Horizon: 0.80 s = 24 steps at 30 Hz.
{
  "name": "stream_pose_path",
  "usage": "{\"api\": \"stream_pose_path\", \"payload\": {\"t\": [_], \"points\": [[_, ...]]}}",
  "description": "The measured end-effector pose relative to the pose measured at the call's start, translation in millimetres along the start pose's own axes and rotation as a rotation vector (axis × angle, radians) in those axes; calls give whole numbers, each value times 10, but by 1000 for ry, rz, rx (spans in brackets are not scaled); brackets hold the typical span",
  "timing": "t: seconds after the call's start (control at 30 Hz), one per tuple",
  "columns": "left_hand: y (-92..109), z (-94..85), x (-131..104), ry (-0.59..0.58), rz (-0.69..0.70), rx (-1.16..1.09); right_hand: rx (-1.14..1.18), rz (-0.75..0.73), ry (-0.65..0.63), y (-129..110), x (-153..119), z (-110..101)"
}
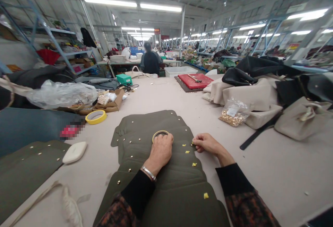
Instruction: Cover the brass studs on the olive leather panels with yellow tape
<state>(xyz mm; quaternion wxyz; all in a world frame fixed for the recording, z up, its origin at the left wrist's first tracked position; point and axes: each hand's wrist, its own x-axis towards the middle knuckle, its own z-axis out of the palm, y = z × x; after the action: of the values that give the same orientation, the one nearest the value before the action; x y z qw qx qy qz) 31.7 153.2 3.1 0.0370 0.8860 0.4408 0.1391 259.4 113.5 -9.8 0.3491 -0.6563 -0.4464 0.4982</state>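
Note:
A stack of dark olive sheet pieces (pixel 166 175) lies before me on the table. Small metal studs (pixel 131 156) dot its left side and top; yellow tape bits (pixel 194 164) are stuck along the right side. My left hand (pixel 160 152) rests on the stack, its fingers closed on a thin roll of yellow tape (pixel 156 132). At the right edge of the stack, my right hand (pixel 206 144) pinches thumb and fingers together beside a stud. A speck of yellow shows at those fingertips, probably tape, mostly hidden by them.
A thicker yellow tape roll (pixel 96 117) and a white rounded case (pixel 75 152) lie left. Beyond are a cardboard box (pixel 111 103) and a green box (pixel 124 79). Rightward sit a bag of gold studs (pixel 233 113), beige bags (pixel 301 119) and a red board (pixel 194 81). A person (pixel 151 62) sits ahead.

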Motion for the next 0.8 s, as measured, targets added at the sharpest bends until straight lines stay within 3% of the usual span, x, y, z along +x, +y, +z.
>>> {"api": "stream_pose_path", "payload": {"t": [0.4,0.63,0.8], "points": [[-17,38,-62,92,44,-144,-317,-82,19,-3,-1,45],[18,63,-103,62,59,-56,-591,-233,131,-88,-49,110],[13,87,-124,65,73,-7,-667,-245,216,-75,-84,47]]}}
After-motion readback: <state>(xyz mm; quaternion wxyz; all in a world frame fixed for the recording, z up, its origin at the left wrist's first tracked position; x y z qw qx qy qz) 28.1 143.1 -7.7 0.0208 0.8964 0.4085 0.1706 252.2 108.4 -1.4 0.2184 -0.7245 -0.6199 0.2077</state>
